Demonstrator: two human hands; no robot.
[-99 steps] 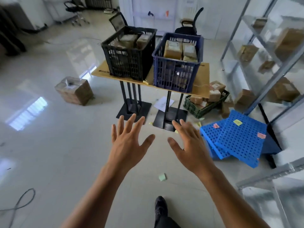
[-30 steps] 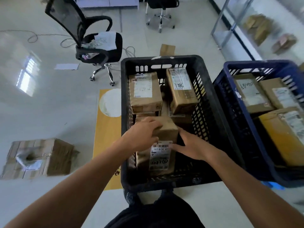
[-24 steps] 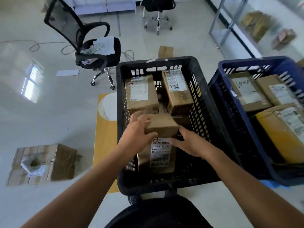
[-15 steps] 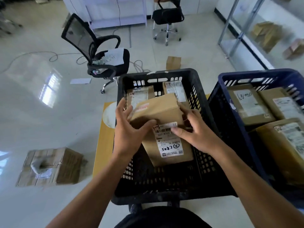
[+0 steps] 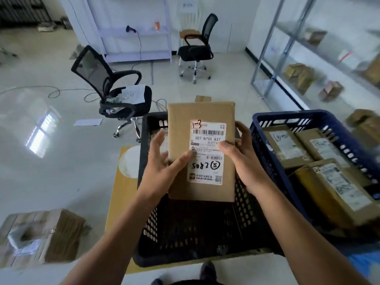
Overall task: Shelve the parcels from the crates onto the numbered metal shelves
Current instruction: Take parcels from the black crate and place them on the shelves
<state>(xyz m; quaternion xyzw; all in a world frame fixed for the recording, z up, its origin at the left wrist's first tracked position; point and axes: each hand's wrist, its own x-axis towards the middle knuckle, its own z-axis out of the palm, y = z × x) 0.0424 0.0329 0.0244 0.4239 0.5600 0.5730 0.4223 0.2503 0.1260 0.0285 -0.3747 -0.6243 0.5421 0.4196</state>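
The floor (image 5: 72,182) is pale glossy tile that mirrors a bright window. On it stands a yellow-brown bench (image 5: 118,202) carrying the black crate (image 5: 185,233), which sits directly below the camera. Just beside the black crate on its right is a blue crate (image 5: 287,115) holding several taped brown boxes (image 5: 285,145). Left of the black crate, down on the floor, lies a taped cardboard box (image 5: 47,237). Beyond the black crate and to its left is an office chair (image 5: 92,68) with papers on its seat. A second chair (image 5: 195,51) stands farther back, near a white rack (image 5: 133,33) against the wall. Beyond and to the right of the black crate run the metal shelves (image 5: 266,48), blurred, with brown boxes on them.

The parcel (image 5: 205,112) is in the air above the far half of the black crate. It is a flat brown carton. Its long axis points away from the person and its broad face is tipped up toward the camera. The white label (image 5: 207,138) reads upright from the person's side: "507-N705 A37" in print, and "1-3" handwritten at its top left corner.

The left hand (image 5: 160,175) grips the parcel's lower left edge, thumb across the label, fingers spread behind. The right hand (image 5: 244,161) grips the right edge, thumb on the label, fingers wrapped behind.
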